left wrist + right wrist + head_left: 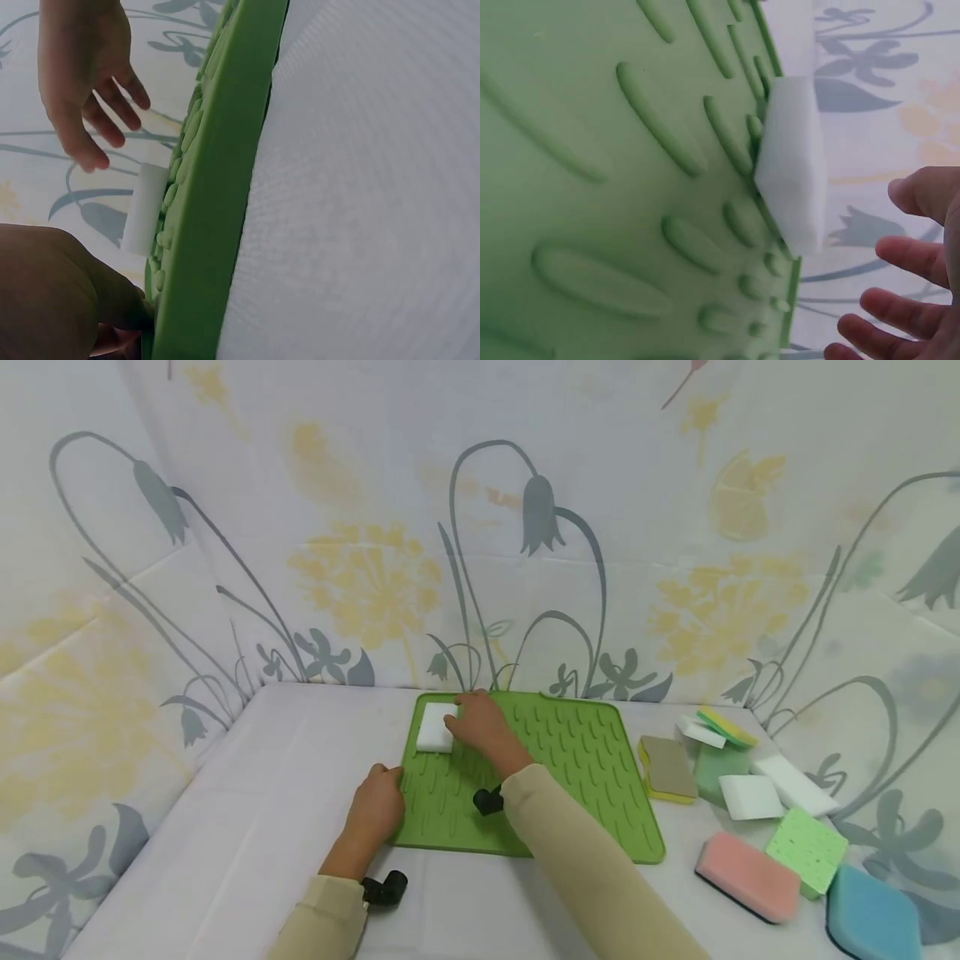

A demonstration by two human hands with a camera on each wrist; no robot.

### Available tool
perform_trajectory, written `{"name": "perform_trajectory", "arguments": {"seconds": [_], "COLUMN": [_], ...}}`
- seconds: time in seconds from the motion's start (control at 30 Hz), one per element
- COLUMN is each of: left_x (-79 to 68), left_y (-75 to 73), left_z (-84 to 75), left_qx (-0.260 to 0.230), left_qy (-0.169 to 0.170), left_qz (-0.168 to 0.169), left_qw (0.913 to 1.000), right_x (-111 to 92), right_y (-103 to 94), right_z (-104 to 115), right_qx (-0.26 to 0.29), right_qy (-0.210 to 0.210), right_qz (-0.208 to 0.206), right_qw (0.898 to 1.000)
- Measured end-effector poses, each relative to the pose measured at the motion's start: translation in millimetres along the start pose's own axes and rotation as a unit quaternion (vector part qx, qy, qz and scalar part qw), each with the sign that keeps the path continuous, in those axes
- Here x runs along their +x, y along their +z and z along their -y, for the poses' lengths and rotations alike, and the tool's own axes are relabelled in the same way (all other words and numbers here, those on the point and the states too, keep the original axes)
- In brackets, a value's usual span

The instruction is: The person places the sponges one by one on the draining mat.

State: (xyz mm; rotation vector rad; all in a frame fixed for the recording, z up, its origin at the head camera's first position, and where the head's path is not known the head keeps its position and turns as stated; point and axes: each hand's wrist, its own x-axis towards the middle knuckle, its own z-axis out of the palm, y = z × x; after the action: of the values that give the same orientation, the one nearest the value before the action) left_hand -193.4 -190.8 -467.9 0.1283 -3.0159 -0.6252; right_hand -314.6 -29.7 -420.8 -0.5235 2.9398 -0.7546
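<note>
A green drying mat [555, 777] with raised ridges lies on the table. At its far left corner rests a white sponge [435, 728], flat on the ridges; the right wrist view shows this white block [791, 165] too. My right hand [483, 727] hovers just right of the sponge, fingers spread and apart from it in both wrist views. My left hand [378, 802] grips the mat's left edge. In the left wrist view its thumb lies against the mat's rim [202, 195]; its other fingers are mostly hidden.
Right of the mat lie a yellow-and-brown sponge [667, 768], a white block [750, 797], a longer white one [795, 783], a pink sponge [750, 875], a light green sponge [807, 850] and a blue sponge [873, 914]. A flower-patterned cloth [510, 585] hangs behind.
</note>
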Motion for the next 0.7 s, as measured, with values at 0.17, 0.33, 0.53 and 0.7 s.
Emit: {"name": "perform_trajectory", "arguments": {"seconds": [0.17,0.33,0.53,0.7], "left_x": [-0.6,-2.5,-3.8,-2.3], "left_y": [0.7,0.5,-1.1,-2.4], "left_z": [0.7,1.9,1.9,1.0], "left_qx": [0.000,-0.002,0.000,-0.006], "left_qy": [-0.001,-0.003,0.006,0.002], "left_qz": [0.001,0.000,-0.004,0.004], "left_qw": [1.0000,1.0000,1.0000,1.0000], "right_x": [-10.3,-20.1,-33.4,-45.0], "right_y": [-9.1,-15.7,-22.6,-28.8], "right_z": [-3.9,-10.1,-17.2,-24.7], "right_qx": [-0.034,-0.072,-0.097,-0.114], "right_qy": [-0.020,-0.030,-0.033,-0.034], "right_qz": [-0.009,-0.014,-0.021,-0.026], "right_qw": [0.999,0.997,0.994,0.993]}}
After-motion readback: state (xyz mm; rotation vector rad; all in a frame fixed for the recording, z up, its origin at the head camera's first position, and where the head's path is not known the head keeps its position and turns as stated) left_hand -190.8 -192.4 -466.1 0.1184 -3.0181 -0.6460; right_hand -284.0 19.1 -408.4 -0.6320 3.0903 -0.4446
